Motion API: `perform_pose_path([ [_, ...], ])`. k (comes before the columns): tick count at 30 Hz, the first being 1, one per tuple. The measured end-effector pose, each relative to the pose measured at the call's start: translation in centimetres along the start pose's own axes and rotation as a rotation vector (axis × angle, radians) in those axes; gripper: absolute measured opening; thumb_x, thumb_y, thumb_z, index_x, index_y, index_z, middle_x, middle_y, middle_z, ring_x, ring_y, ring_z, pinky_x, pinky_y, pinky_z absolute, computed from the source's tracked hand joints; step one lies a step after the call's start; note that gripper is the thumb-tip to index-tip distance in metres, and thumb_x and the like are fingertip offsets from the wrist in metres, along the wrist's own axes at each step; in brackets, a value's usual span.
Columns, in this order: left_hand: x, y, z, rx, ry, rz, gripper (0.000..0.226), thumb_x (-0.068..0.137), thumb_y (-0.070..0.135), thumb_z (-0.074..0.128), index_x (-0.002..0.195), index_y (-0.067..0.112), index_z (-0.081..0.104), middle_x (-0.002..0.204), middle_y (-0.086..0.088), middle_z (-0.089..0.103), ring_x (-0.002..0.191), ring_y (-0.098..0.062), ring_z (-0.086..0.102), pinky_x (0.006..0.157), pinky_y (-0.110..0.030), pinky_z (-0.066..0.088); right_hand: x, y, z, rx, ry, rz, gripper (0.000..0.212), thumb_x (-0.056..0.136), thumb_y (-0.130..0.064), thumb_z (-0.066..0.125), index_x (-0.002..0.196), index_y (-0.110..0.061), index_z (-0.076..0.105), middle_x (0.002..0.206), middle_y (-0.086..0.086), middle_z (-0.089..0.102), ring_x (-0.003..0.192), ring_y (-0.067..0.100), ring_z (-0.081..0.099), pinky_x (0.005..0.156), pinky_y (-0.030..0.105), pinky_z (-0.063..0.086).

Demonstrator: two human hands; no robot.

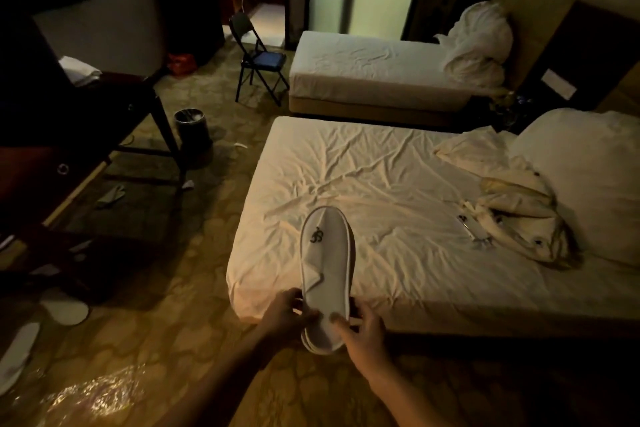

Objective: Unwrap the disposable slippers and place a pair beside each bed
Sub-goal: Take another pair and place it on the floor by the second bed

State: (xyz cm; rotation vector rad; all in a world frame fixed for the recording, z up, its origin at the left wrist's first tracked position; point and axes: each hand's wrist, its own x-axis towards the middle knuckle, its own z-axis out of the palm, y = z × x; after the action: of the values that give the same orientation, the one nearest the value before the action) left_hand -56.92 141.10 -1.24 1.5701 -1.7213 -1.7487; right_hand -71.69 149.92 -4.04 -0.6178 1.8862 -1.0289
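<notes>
A stacked pair of white disposable slippers (pixel 325 263) with a dark logo on the toe is held up in front of the near bed (pixel 398 184), toes pointing away from me. My left hand (pixel 285 314) grips the heel end from the left. My right hand (pixel 362 326) grips it from the right, thumb on top. No wrapper shows on this pair. A second bed (pixel 363 69) stands farther back. Two loose white slippers (pixel 65 310) (pixel 17 354) lie on the carpet at the far left.
Crumpled clear plastic wrap (pixel 93 399) lies on the carpet at lower left. A dark desk (pixel 86 121) lines the left wall, a bin (pixel 191 128) beside its leg. A folding chair (pixel 261 59) stands by the far bed. Linen and small items (pixel 512 218) lie near the pillow.
</notes>
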Motion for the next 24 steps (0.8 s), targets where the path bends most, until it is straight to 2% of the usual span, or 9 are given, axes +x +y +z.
perform_pose_path([
  [1,-0.3,0.2,0.2,-0.024,0.003,0.001,0.038,0.091,0.018,0.072,0.126,0.011,0.058,0.106,0.001,0.061,0.085,-0.014,0.068,0.054,-0.019,0.056,0.1,-0.1,-0.3,0.075,-0.004,0.014,0.072,0.077,-0.066,0.073,0.127,-0.016,0.062,0.128,0.006,0.066,0.112,0.024,0.066,0.088,0.04,0.061],
  [3,-0.8,0.0,0.7,-0.066,-0.011,-0.013,0.037,0.092,0.016,0.07,0.127,0.01,0.059,0.109,-0.002,0.064,0.086,-0.017,0.071,0.057,-0.019,0.057,-0.1,-0.8,-1.3,0.198,-0.05,0.086,0.03,0.1,-0.044,0.057,0.12,-0.023,0.062,0.12,0.005,0.067,0.103,0.021,0.067,0.07,0.036,0.062],
  [5,-1.5,0.0,1.4,-0.081,-0.022,-0.022,0.036,0.092,0.015,0.07,0.127,0.011,0.06,0.113,-0.003,0.066,0.092,-0.02,0.073,0.063,-0.023,0.059,-0.4,-0.5,-2.4,0.198,-0.076,0.121,0.015,0.104,-0.033,0.053,0.116,-0.03,0.062,0.119,0.001,0.065,0.105,0.02,0.065,0.07,0.033,0.061],
  [7,-1.8,-0.3,2.0,-0.083,-0.019,-0.027,0.034,0.091,0.012,0.07,0.125,0.01,0.061,0.112,-0.002,0.066,0.095,-0.02,0.072,0.066,-0.023,0.06,-0.6,0.1,-3.2,0.194,-0.093,0.105,0.012,0.102,-0.033,0.057,0.109,-0.032,0.066,0.119,0.0,0.068,0.11,0.022,0.064,0.091,0.045,0.06],
  [9,-2.3,-0.5,2.8,-0.072,0.001,-0.029,0.024,0.09,0.008,0.07,0.113,0.012,0.064,0.106,0.0,0.066,0.091,-0.017,0.071,0.061,-0.019,0.058,-0.9,0.9,-3.8,0.198,-0.118,0.121,0.013,0.1,-0.032,0.061,0.108,-0.029,0.071,0.116,0.002,0.072,0.11,0.024,0.066,0.1,0.052,0.055],
  [11,-2.6,-0.7,3.5,-0.095,0.021,-0.041,0.021,0.089,0.004,0.071,0.1,0.018,0.061,0.101,-0.002,0.067,0.087,-0.014,0.07,0.057,-0.016,0.056,-1.3,1.5,-4.4,0.225,-0.129,0.159,0.012,0.099,-0.031,0.063,0.104,-0.027,0.074,0.112,0.006,0.076,0.107,0.029,0.068,0.099,0.054,0.055],
  [14,-3.2,-0.6,4.2,-0.143,0.013,-0.063,0.028,0.086,0.002,0.074,0.109,0.01,0.06,0.104,-0.008,0.068,0.089,-0.018,0.071,0.058,-0.019,0.059,-1.3,2.6,-5.3,0.249,-0.112,0.17,0.014,0.097,-0.029,0.066,0.101,-0.02,0.077,0.107,0.013,0.078,0.106,0.035,0.07,0.094,0.055,0.055],
  [17,-3.1,-0.3,4.2,-0.155,-0.005,-0.066,0.038,0.085,0.003,0.075,0.12,0.005,0.059,0.11,-0.013,0.068,0.094,-0.025,0.072,0.064,-0.026,0.062,-1.5,2.7,-6.1,0.239,-0.096,0.129,0.013,0.096,-0.025,0.068,0.103,-0.019,0.077,0.102,0.007,0.08,0.098,0.029,0.074,0.09,0.053,0.058],
  [24,-2.6,0.8,4.4,-0.148,0.013,-0.03,0.035,0.084,0.004,0.077,0.116,0.012,0.064,0.108,-0.012,0.072,0.097,-0.028,0.073,0.077,-0.04,0.064,-1.4,2.3,-7.2,0.26,-0.076,0.056,0.015,0.094,-0.02,0.071,0.106,-0.017,0.079,0.1,0.001,0.081,0.097,0.022,0.076,0.095,0.048,0.059],
])
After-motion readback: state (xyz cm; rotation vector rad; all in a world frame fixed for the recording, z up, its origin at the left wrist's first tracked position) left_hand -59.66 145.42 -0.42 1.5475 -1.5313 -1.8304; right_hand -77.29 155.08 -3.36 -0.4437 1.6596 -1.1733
